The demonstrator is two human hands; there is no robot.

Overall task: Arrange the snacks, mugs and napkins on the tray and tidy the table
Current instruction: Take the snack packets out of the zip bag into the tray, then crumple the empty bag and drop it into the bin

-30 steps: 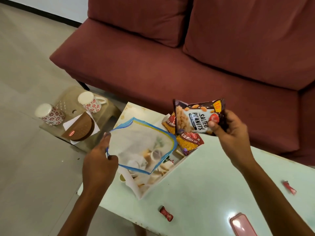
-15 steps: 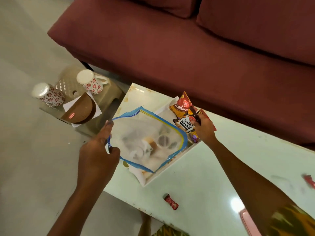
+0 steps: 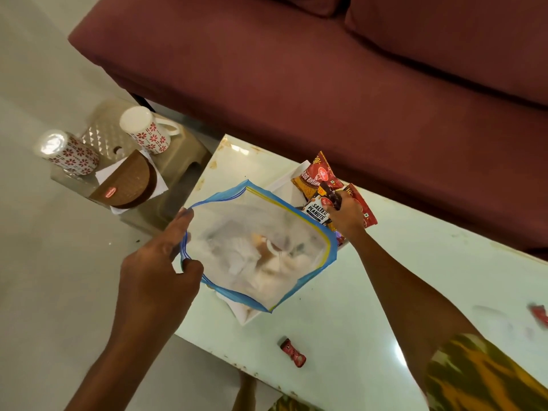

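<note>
Far left, two white mugs with red flower prints stand upside down on a low beige plastic stool: one (image 3: 66, 155) at its left edge, the other (image 3: 147, 132) further back with its handle pointing right. Just in front of them a brown half-round packet (image 3: 127, 185) lies on a white paper napkin (image 3: 158, 185).

The left hand (image 3: 157, 262) comes next, its grip pinched on the blue-edged rim of a clear plastic zip bag (image 3: 258, 250), thumb on the near side and fingers on the far side, holding the bag's mouth wide open above the white tray (image 3: 284, 182). Blurry pale shapes show through the plastic; what they are cannot be told. The tray sits at the left corner of the pale green glossy desk (image 3: 370, 307).

Right of the bag, the right hand (image 3: 345, 215) has its grip clenched on a dark packet marked salted peanuts (image 3: 321, 207), low over the tray's far end and touching the bag's yellow-striped rim. Under and behind it lie red and orange snack packets (image 3: 317, 176), one red packet (image 3: 363, 210) poking out past the knuckles.

Nearer on the desk, a small red wrapped sweet (image 3: 292, 353) lies alone; another red wrapper (image 3: 538, 315) sits at the far right edge, blurred. A maroon sofa (image 3: 326, 84) runs behind.
</note>
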